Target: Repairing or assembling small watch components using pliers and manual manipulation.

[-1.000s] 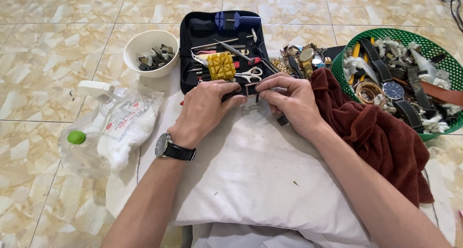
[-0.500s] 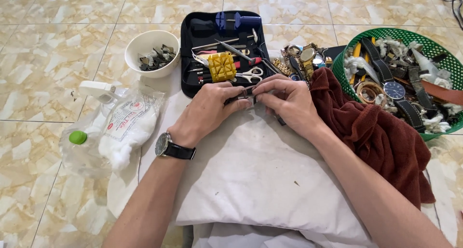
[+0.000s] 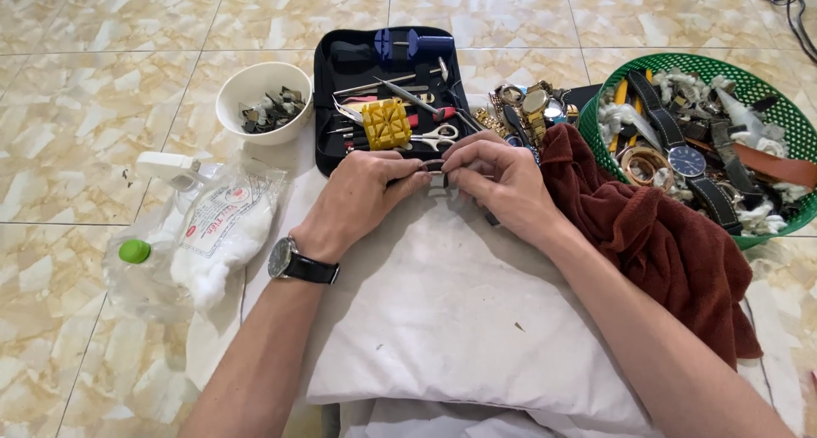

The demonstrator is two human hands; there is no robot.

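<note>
left hand [image 3: 362, 195]: fingers pinched on a small dark watch part [image 3: 436, 167];
right hand [image 3: 502, 178]: pinched on it too;
pillow [image 3: 442, 319]: white, beneath;
tool case [image 3: 387, 89]: far

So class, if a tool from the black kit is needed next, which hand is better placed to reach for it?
Probably the left hand: it lies directly below the open black tool kit, nearest the yellow block. The right hand pinches the small dark piece too, nearer the brown cloth.
</note>
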